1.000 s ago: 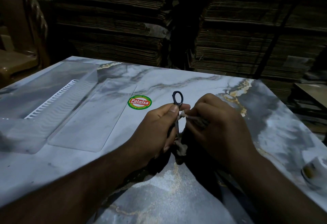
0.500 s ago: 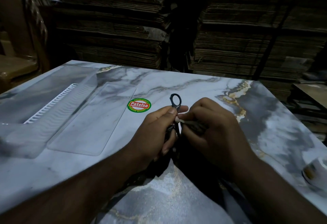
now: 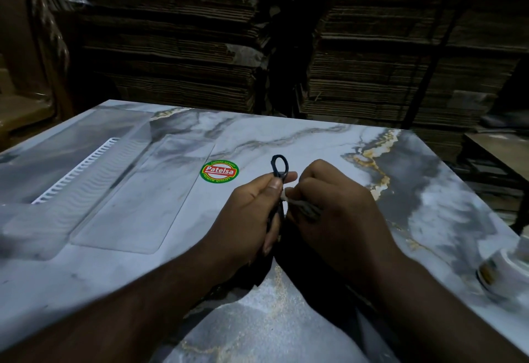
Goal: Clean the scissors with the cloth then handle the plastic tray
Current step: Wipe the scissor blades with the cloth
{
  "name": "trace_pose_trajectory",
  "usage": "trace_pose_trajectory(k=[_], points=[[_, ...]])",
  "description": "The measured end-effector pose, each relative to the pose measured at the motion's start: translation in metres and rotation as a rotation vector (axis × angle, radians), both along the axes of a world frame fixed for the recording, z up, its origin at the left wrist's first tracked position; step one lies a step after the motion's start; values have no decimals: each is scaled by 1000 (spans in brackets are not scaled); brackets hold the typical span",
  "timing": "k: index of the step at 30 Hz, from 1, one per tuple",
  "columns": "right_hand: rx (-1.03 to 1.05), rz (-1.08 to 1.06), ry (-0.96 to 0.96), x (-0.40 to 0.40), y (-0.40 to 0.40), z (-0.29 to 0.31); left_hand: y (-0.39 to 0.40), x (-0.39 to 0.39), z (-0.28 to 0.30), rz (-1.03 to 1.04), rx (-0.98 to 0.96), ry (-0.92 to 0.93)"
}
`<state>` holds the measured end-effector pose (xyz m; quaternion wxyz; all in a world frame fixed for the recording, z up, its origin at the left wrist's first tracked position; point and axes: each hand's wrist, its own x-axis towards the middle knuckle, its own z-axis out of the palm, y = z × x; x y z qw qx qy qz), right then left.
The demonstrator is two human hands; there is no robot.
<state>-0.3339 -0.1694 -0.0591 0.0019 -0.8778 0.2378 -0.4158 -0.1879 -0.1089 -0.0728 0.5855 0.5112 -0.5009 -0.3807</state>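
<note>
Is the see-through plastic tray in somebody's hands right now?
No, the plastic tray lies on the table off to the left, while the left hand grips the scissors and the right hand pinches the cloth.

A round green and red Patelsa sticker (image 3: 219, 171) is lying on the marble-patterned table (image 3: 315, 142). Stacks of flattened cardboard (image 3: 177, 47) are standing behind the table, and a tape roll (image 3: 505, 272) is sitting at its right edge.

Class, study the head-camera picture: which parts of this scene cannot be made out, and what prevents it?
- Scissors: blades hidden behind the left hand.
- Cloth: mostly hidden inside the right hand.
- Plastic tray: cut off by the left edge.
- Tape roll: blurred, cut off by the right edge.
</note>
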Motion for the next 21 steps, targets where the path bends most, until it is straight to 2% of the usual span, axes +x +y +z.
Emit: trace_pose_trajectory(k=[5, 11, 17, 21], points=[[-42, 45, 4, 3, 2, -1, -4, 4, -4, 12, 28, 57], [-27, -104, -2, -3, -9, -3, -5, 5, -3, -13, 38, 27], [-28, 73, 2, 4, -1, -5, -5, 5, -5, 0, 21, 49], [-41, -5, 5, 4, -3, -4, -7, 9, -6, 2, 10, 34]])
